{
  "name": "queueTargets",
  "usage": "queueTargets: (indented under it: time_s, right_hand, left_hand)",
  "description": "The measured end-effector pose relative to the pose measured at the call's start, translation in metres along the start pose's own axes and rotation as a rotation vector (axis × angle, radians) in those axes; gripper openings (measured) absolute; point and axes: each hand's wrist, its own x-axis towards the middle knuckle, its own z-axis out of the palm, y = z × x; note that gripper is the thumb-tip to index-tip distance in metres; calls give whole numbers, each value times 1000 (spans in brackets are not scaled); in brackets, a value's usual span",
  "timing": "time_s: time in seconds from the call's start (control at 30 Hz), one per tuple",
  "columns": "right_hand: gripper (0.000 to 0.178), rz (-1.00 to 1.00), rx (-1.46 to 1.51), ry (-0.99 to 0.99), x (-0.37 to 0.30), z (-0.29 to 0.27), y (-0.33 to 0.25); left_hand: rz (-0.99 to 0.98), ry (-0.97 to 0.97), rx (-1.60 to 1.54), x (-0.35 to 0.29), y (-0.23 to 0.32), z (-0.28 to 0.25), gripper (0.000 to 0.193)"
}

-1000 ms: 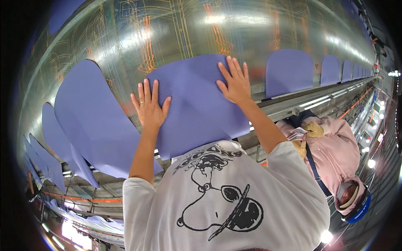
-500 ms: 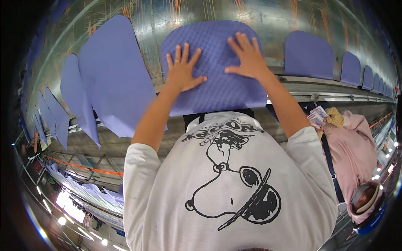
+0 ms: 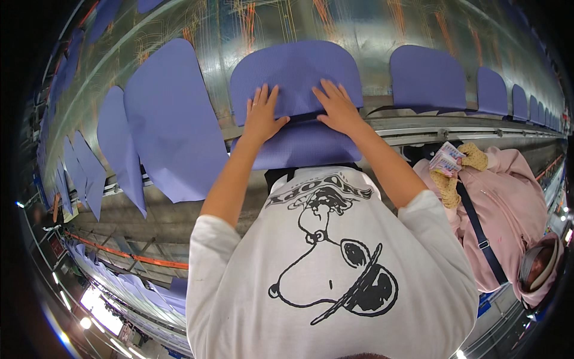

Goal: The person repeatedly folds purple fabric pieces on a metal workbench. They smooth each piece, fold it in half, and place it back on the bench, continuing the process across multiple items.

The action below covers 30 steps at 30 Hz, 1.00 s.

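Observation:
In front of me a purple, finely textured sheet with a rounded far end [image 3: 296,66] lies on a shiny metal surface. Across its middle runs a dark crease or gap, and a near purple section [image 3: 302,145] hangs toward my waist. My left hand [image 3: 263,116] rests on the left part, fingers spread and thumb near the crease. My right hand [image 3: 336,107] rests likewise on the right part, its thumb pointing inward. Neither hand grips anything that I can see; both are open on the surface.
A large purple sheet [image 3: 170,119] hangs at the left, and more purple pieces [image 3: 427,78] line the right. A metal rail [image 3: 442,133] runs between. At the right, a person in a pink jacket [image 3: 505,197] and yellow knitted gloves holds printed paper slips [image 3: 447,160].
Both hands have slid toward me and lower on the sheet. A dark crease now shows across its middle. The person at the right has raised the paper slips into fuller view.

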Motion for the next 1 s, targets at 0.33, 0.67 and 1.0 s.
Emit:
queueTargets:
  time_s: [0.33,0.67,1.0]
  right_hand:
    - [63,43,272,4,-120,-27,18]
    - [55,587,604,83,-68,-51,57]
    - [55,-24,122,47,-75,-30,-28]
  left_hand:
    - [197,26,-28,-98,-17,-11,66]
    - [35,-52,-125,-22,-1,-46,52]
    - [94,-191,-10,-8,7,-20,45]
